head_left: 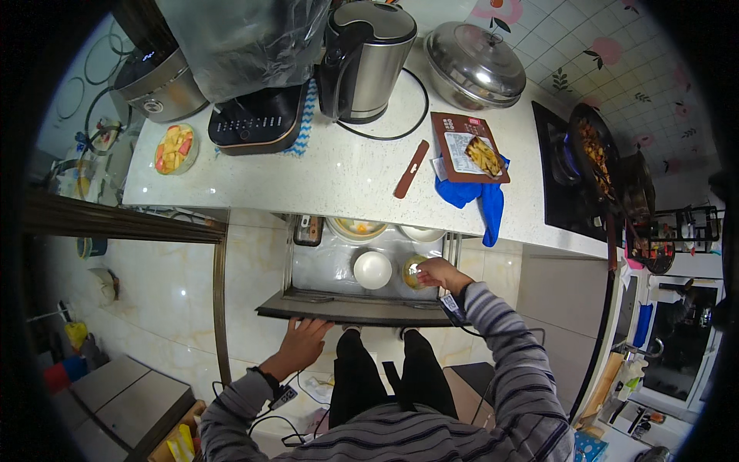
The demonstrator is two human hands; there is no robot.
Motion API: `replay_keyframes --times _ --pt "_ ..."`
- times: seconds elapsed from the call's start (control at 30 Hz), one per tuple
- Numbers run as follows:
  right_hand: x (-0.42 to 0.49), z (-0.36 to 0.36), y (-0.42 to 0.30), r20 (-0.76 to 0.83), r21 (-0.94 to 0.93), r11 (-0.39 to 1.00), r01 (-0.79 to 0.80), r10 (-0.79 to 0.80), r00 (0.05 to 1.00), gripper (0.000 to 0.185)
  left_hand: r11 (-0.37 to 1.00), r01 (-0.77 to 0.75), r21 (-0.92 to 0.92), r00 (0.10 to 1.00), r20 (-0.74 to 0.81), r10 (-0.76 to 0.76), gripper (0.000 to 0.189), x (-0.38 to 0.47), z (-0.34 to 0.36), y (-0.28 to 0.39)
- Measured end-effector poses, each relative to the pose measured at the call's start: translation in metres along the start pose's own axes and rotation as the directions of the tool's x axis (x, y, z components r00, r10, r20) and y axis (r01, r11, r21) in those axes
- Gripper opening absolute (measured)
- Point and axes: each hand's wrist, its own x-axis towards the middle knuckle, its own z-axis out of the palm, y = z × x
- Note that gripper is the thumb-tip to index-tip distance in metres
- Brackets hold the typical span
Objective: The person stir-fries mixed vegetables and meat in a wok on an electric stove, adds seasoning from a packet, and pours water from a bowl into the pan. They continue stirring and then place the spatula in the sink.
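Note:
A pulled-out drawer (346, 295) lies before me below the counter. My right hand (437, 273) reaches into it, with thumb and fingers at the rim of a small clear glass bowl (411, 278). Left of that stands a white bowl (372, 270). My left hand (306, 341) rests its spread fingers against the outer face of the dark drawer front (358, 312). Deeper in the drawer are a bowl with a yellow pattern (359, 227), a white dish (422, 233) and a dark oblong box (308, 230), all partly hidden by the counter edge.
On the counter (323, 179) stand a glass bowl of cut fruit (176, 149), an electric kettle (369, 69), a lidded steel pot (476, 66), a brown food pouch (462, 138) and a blue cloth (491, 213). A wok of food (594, 153) sits over a lit flame at right.

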Motion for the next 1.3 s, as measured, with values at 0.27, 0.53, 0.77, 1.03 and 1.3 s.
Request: replay_keyframes --times 0.27,0.53,0.77,1.03,1.3 --pt "0.096 -0.022 0.016 -0.173 0.603 0.774 0.193 -0.109 0.979 0.030 1.000 0.003 0.000 0.994 0.112 -0.003 0.056 -0.030 0.014 0.010" --pt "0.157 -0.032 0.012 -0.078 0.927 0.358 0.112 -0.108 0.991 0.039 0.999 0.026 -0.027 0.990 0.139 -0.022 0.053 -0.033 0.022 0.011" --pt "0.136 -0.057 0.033 -0.023 0.119 0.902 0.416 -0.416 0.909 0.036 1.000 0.005 0.017 0.999 0.052 -0.006 0.049 -0.034 0.022 0.012" --pt "0.007 0.020 -0.013 0.256 0.056 0.992 0.112 -0.122 0.959 0.060 1.000 0.002 -0.010 0.998 0.070 -0.002 0.050 -0.037 0.026 0.010" --pt "0.051 0.171 0.009 0.458 -0.105 0.949 0.297 -0.219 0.862 0.077 0.999 0.003 0.051 1.000 -0.011 -0.003 0.046 -0.037 0.031 0.009"
